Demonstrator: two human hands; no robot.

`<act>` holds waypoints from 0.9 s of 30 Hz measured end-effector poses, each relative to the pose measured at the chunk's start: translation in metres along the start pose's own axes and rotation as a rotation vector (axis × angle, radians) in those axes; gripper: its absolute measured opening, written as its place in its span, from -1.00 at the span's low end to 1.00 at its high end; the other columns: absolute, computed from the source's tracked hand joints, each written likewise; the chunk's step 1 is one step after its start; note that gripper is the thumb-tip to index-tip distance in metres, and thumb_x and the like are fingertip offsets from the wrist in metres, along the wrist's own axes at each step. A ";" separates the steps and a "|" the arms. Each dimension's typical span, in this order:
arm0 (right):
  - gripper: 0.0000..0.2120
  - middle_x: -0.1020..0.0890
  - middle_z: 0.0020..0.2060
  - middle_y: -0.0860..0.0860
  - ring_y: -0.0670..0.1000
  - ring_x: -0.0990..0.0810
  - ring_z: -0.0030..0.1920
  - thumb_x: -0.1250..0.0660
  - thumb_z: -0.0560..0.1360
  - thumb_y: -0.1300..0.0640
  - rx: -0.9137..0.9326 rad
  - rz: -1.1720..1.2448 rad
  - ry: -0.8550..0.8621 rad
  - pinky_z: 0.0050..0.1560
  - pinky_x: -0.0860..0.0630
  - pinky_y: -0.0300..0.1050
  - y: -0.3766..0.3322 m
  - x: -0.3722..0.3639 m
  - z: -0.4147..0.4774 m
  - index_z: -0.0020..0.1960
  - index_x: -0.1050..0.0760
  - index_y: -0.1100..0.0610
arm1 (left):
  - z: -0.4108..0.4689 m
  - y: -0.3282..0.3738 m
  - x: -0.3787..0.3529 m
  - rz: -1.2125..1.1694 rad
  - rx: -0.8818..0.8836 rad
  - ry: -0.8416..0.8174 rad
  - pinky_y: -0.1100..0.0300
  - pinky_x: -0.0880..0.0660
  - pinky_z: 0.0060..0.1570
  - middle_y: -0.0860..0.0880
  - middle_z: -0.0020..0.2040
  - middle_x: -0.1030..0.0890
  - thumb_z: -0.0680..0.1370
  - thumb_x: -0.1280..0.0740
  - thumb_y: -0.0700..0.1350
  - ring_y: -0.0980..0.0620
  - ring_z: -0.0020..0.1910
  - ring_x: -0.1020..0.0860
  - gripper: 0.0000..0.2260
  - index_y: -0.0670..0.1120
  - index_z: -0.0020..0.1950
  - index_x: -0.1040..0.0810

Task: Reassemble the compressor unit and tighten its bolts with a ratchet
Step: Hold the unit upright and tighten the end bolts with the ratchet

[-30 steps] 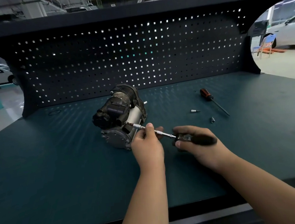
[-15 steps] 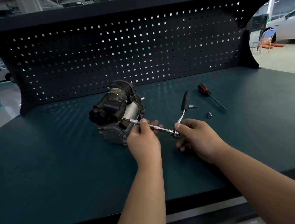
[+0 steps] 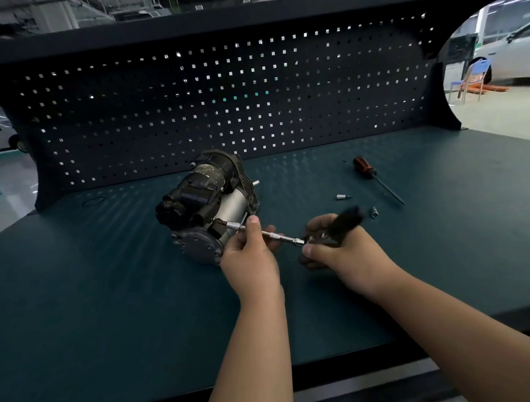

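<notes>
sitting on the dark green bench top (image 3: 75, 311), a bit left of the middle, is the compressor unit (image 3: 208, 207). it lies on its side with its round grey end facing the person and its dark top end pointing toward the black board with holes (image 3: 250, 106) at the back. a thin silver extension bar (image 3: 271, 236) runs from the lower front of the compressor unit out to the right. the left hand (image 3: 251, 259) is closed around this bar close to the unit, with the thumb up on top of it. the right hand (image 3: 345, 253) is wrapped around the ratchet (image 3: 338, 225) at the far end of the bar, fingers curled tight on it, and the black handle sticks up and to the right, looking blurry. past the right hand, on the bench, lie a small silver socket (image 3: 374, 212), a small silver bit (image 3: 341, 197), and a screwdriver (image 3: 376, 179) with a red and black handle and its tip pointing right and toward the person. these three are apart from each other and away from the hands.
</notes>
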State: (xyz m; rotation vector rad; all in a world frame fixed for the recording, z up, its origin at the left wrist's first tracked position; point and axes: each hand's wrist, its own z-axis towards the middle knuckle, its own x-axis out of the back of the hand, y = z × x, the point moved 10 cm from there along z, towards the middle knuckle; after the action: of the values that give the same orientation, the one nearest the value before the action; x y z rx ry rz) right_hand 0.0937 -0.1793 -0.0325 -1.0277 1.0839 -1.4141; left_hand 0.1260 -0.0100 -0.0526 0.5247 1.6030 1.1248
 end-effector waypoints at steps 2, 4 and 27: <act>-0.89 -0.60 -0.19 0.13 0.14 -0.69 -0.23 -0.38 0.49 0.36 -0.061 0.109 0.002 -0.16 -0.65 -0.04 0.006 -0.001 0.002 -0.05 -0.49 0.21 | -0.001 0.005 0.006 0.113 -0.024 -0.013 0.12 -0.57 -0.15 0.04 -0.32 -0.66 0.57 -0.33 -0.07 0.07 -0.34 -0.65 -0.82 -0.10 -0.21 -0.53; -0.95 -0.59 -0.27 0.11 0.11 -0.69 -0.28 -0.35 0.52 0.33 -0.094 0.146 -0.030 -0.28 -0.62 -0.13 0.009 -0.003 0.002 -0.09 -0.48 0.24 | 0.005 0.029 0.029 0.289 -0.160 0.042 0.24 -0.53 -0.22 0.02 -0.23 -0.62 0.53 -0.38 -0.05 0.01 -0.27 -0.65 -0.88 -0.01 -0.17 -0.49; -0.92 -0.63 -0.17 0.19 0.19 -0.70 -0.26 -0.36 0.50 0.35 -0.047 0.202 0.070 -0.31 -0.60 -0.15 0.011 0.023 0.007 -0.04 -0.48 0.24 | 0.025 0.099 0.015 0.997 -0.849 -0.126 0.09 -0.17 0.21 0.07 0.38 -0.17 0.29 -0.45 0.16 0.01 0.35 -0.09 -0.24 0.10 0.45 -0.29</act>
State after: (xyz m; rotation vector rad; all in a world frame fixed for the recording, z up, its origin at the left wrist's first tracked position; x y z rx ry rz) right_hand 0.1010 -0.2033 -0.0411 -0.8803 1.2407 -1.2741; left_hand 0.1232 0.0573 0.0255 0.7955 0.5569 2.2791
